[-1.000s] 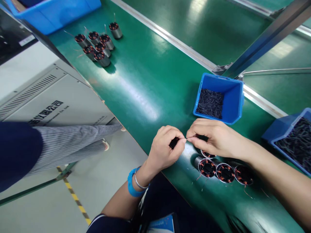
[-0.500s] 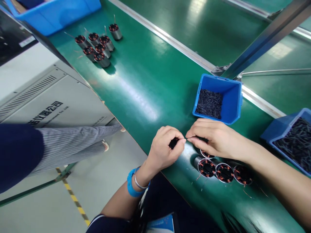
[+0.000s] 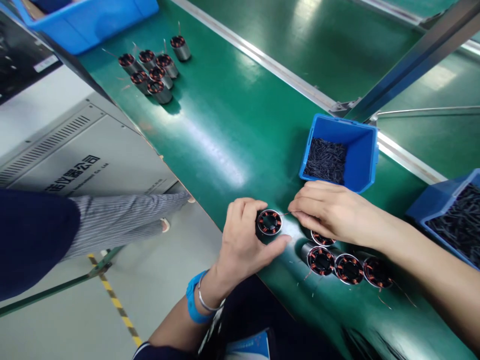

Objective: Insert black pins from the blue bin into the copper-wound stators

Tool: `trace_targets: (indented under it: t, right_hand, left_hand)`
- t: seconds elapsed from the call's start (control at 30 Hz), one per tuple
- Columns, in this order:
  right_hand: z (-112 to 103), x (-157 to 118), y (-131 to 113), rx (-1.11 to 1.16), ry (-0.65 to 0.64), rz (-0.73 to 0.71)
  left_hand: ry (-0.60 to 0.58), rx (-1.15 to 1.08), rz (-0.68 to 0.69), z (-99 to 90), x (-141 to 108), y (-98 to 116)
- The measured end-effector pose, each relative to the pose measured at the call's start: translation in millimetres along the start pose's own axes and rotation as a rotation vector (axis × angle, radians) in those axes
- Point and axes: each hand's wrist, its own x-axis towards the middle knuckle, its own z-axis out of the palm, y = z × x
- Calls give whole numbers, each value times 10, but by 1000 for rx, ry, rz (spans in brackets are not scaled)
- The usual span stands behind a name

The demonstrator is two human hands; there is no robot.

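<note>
Left hand: our left hand wraps its fingers round a small wound stator at the near edge of the green table, thumb below, the open end with its copper coils facing up toward us.
Right hand: our right hand pinches a thin wire lead between thumb and forefinger – the lead runs to the held stator, and the fingertips sit just right of it.
Held stator: clear of the table surface as far as we can tell, gripped in the left hand, touching nothing else but the lead.
Row of stators: a row of stators lies on the table just right of the held one, under our right wrist, with loose wire ends beside them.
Blue bin: a small blue bin of dark short pieces stands just beyond the right hand.
Second bin: another blue bin with the same dark pieces sits at the right edge.
Far cluster: a cluster of stators stands far left – near a large blue crate.
Left side: a person's striped sleeve reaches in beside a grey machine housing.
</note>
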Motion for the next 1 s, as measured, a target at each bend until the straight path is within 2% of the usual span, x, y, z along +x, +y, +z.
trace_targets:
  t: [0.23,0.33,0.43,0.6,0.7,0.8,0.9,1.0]
  right_hand:
    - [107,168,-13,35,-12,-33]
    - [146,200,-61,37,-3,-19]
    - [143,193,-112,51,-41,46]
    - [150,174,-236,141,-157,152]
    - [150,145,-327,186,-143,247]
    - [32,-20,-409,197,-85,366]
    - [-104,-385,-527,70,114,526]
    - [-34,-798,-692,-36,238,671]
  left_hand:
    - [-77,-206,85,-42,-68,-125]
    - [-52,-237,77,-30,-63,-141]
    - [-20,-248,55,-22,-67,-132]
    - [-45,-239,38,-55,-90,-131]
    - [-52,-193,23,-58,-93,-135]
    - [-99,-154,12,1,-71,-81]
    - [-223,-141,53,103,-52,67]
    - [-355,-145,155,199,-43,246]
